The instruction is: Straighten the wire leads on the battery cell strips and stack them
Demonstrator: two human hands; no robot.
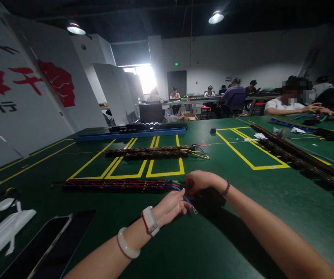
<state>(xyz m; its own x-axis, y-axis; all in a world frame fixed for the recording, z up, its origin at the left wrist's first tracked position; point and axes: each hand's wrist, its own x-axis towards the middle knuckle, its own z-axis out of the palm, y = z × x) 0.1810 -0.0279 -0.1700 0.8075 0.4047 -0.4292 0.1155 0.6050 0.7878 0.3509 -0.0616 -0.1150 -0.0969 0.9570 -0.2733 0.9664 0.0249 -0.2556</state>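
Note:
A long black strip [114, 185] laced with red and blue wires lies on the green table [242, 217] in front of me. Its loose wire ends [177, 185] stick out at the right end. My left hand [171, 205] is closed in a pinch on a blue wire [189, 203] with a metal tip. My right hand [200, 181] curls closed around the bundle of wire ends just right of the strip. A watch and a pale bangle sit on my left wrist, a bead bracelet on my right.
Two more wired strips [151, 152] lie farther back inside yellow floor-tape boxes. A phone [46, 244] and white plastic parts [4, 232] lie at the near left. Long dark rails [297, 155] run along the right. Other people sit at tables in the back and at the right.

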